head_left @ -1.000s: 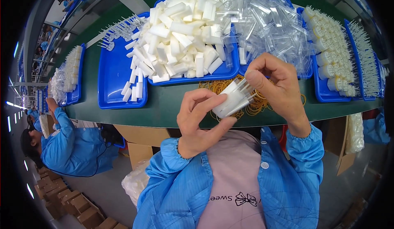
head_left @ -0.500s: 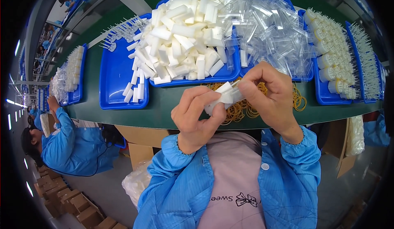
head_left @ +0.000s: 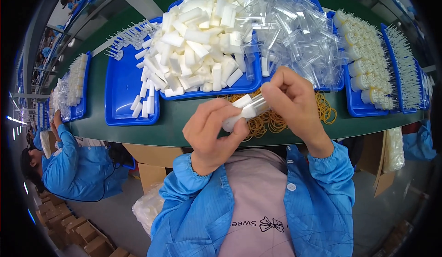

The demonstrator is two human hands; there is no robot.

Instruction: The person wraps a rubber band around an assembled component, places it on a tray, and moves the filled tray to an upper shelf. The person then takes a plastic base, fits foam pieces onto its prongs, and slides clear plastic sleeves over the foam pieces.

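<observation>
My left hand is closed round a white piece with a rounded end; its exact kind is partly hidden by the fingers. A white foam block shows above the fingertips. Between both hands sits a clear plastic piece, against the white piece. My right hand pinches the far end of that clear piece between thumb and fingers. Tan rubber bands lie on the green table just beneath and beyond my hands.
Beyond my hands, blue trays hold heaped white foam blocks and clear plastic pieces. A blue tray at left holds some blocks and white stemmed parts. Banded white bundles stand at right. A co-worker sits at left.
Both hands have shifted slightly left in the picture, along with the whole scene. More of the clear plastic piece now shows between my hands, and the right fingers sit higher on it.
</observation>
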